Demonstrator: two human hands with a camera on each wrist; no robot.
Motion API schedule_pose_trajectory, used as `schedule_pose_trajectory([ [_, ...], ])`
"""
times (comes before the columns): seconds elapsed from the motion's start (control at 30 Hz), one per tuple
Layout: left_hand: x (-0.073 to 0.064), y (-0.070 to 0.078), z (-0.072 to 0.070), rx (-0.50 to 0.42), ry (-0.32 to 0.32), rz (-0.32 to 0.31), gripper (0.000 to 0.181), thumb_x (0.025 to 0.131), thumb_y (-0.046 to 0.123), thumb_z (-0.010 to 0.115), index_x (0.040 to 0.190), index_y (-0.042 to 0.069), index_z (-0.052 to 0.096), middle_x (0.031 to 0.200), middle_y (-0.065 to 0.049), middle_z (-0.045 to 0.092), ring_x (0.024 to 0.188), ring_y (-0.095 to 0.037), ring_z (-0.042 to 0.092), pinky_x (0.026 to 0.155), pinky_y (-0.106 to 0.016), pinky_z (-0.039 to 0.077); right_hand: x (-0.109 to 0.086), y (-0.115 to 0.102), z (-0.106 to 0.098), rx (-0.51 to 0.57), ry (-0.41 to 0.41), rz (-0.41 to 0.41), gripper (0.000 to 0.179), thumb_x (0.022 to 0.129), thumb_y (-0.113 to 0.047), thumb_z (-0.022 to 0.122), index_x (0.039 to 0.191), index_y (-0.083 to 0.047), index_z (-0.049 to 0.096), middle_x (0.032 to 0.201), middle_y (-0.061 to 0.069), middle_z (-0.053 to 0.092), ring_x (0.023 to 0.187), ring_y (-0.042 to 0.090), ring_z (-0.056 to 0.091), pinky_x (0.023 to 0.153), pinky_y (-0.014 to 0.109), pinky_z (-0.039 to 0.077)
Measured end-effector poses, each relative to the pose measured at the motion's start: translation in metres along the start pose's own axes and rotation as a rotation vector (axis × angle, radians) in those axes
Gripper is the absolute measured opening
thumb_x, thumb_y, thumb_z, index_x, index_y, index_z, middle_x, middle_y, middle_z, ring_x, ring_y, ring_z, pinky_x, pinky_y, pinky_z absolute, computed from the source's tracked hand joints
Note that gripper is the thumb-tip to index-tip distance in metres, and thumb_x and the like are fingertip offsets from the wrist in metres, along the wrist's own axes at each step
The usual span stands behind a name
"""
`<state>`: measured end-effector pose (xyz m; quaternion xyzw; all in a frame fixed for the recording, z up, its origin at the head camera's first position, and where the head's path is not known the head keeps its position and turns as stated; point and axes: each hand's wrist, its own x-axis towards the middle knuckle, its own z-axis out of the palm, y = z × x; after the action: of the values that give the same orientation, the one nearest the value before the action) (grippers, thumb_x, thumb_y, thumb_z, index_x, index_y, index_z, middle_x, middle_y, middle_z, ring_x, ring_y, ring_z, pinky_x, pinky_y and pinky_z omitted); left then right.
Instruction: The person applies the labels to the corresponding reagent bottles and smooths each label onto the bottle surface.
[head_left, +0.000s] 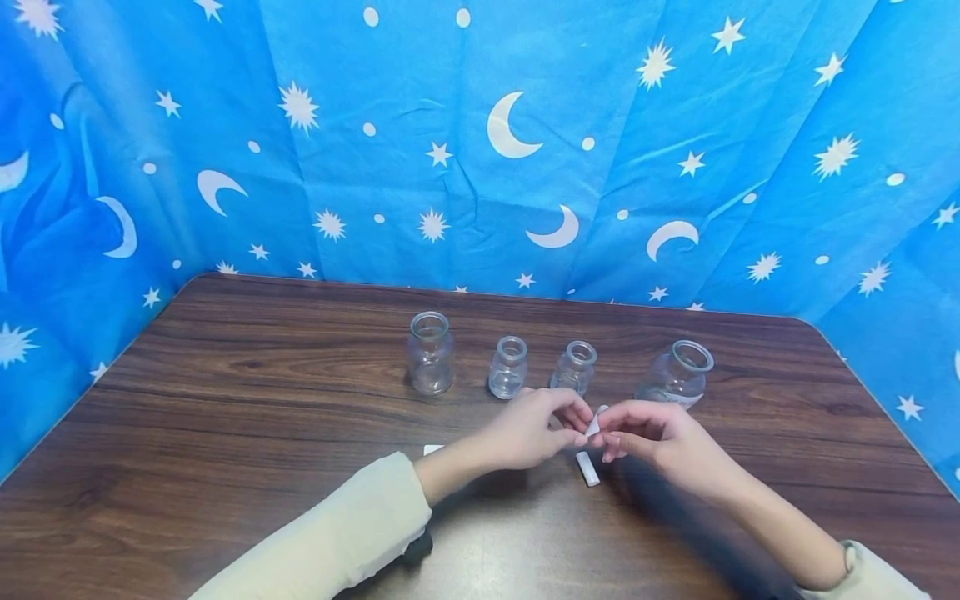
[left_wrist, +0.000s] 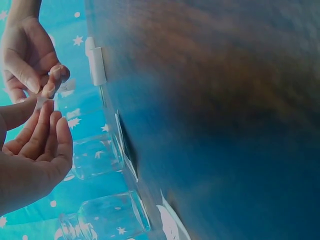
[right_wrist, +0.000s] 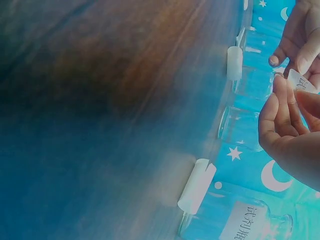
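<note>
Your left hand [head_left: 525, 432] and right hand [head_left: 678, 446] pinching one white label [head_left: 593, 426], nearer you and left of the labelled jar [head_left: 677, 383], label's writing partly covered, jar's base hidden behind your right hand

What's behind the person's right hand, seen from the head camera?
A glass jar, its upper part and a bit of white label showing. The right hand covers the jar's lowest part, which can't be seen there.
</note>
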<state>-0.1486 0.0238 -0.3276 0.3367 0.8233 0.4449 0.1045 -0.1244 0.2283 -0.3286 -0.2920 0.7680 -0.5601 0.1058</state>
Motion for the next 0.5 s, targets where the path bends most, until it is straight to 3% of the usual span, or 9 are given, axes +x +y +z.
schedule_pose_trajectory([
  [0.27,0.0006,-0.0007,-0.0003,0.024,0.024,0.01,0.014,0.083,-0.003,0.06,0.094,0.004,0.062,0.083,0.001,0.064,0.078,-0.003,0.056,0.072,-0.014,0.044,-0.0002,-0.0005,0.0003,-0.049,0.068,0.051,0.016,0.088,-0.001,0.057,0.102,0.007,0.059,0.09,0.024,0.062,0.072,0.022,0.064,0.066,0.037,0.053],
  [0.5,0.0007,-0.0029,-0.0023,0.028,0.034,0.026,0.015,0.083,-0.005,0.057,0.094,0.003,0.063,0.084,-0.003,0.064,0.078,-0.006,0.057,0.069,-0.015,0.043,0.0033,0.0032,0.0057,-0.148,0.183,0.069,0.008,0.084,-0.003,0.063,0.087,0.003,0.058,0.075,0.013,0.062,0.061,0.016,0.059,0.056,0.031,0.051],
])
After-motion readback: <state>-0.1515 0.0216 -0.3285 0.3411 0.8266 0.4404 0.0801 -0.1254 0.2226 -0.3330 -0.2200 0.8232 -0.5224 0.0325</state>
